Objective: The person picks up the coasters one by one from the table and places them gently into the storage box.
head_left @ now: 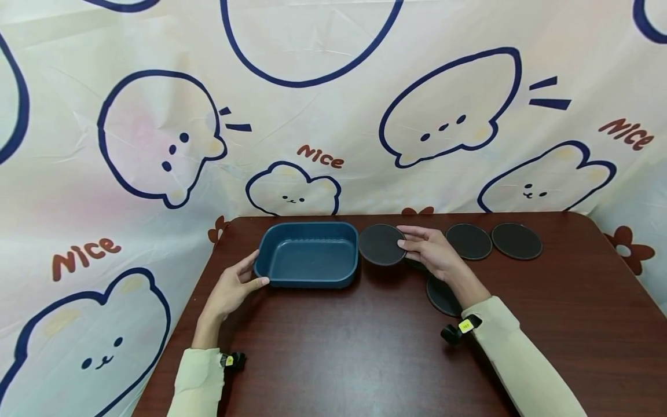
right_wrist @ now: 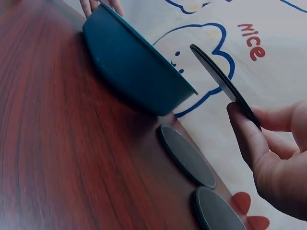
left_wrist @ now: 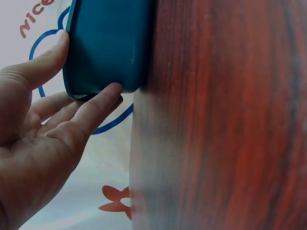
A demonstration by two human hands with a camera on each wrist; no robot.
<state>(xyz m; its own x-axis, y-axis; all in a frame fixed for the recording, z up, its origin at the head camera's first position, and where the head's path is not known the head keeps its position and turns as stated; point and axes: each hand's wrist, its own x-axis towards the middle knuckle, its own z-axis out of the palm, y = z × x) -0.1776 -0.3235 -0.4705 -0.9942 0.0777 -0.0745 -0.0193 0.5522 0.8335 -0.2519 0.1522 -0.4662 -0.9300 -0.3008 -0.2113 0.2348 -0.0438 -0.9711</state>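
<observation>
A blue rectangular dish [head_left: 307,284] with rounded corners stands near the table's back edge. My left hand [head_left: 234,289] holds its left end, the thumb at the front corner and the fingers along the end wall; the left wrist view shows the thumb at the rim and fingers against the side [left_wrist: 108,43]. My right hand [head_left: 429,252] pinches a thin black round coaster [head_left: 382,245] by its right edge. That coaster is tilted and raised above the table beside the dish's right end, as the right wrist view also shows [right_wrist: 218,74].
Two black coasters [head_left: 469,241] [head_left: 517,241] lie side by side at the back right. Another coaster [head_left: 443,296] lies partly under my right forearm, and one more shows just behind the right hand. A printed cloth [head_left: 292,127] hangs behind the brown table [head_left: 333,347].
</observation>
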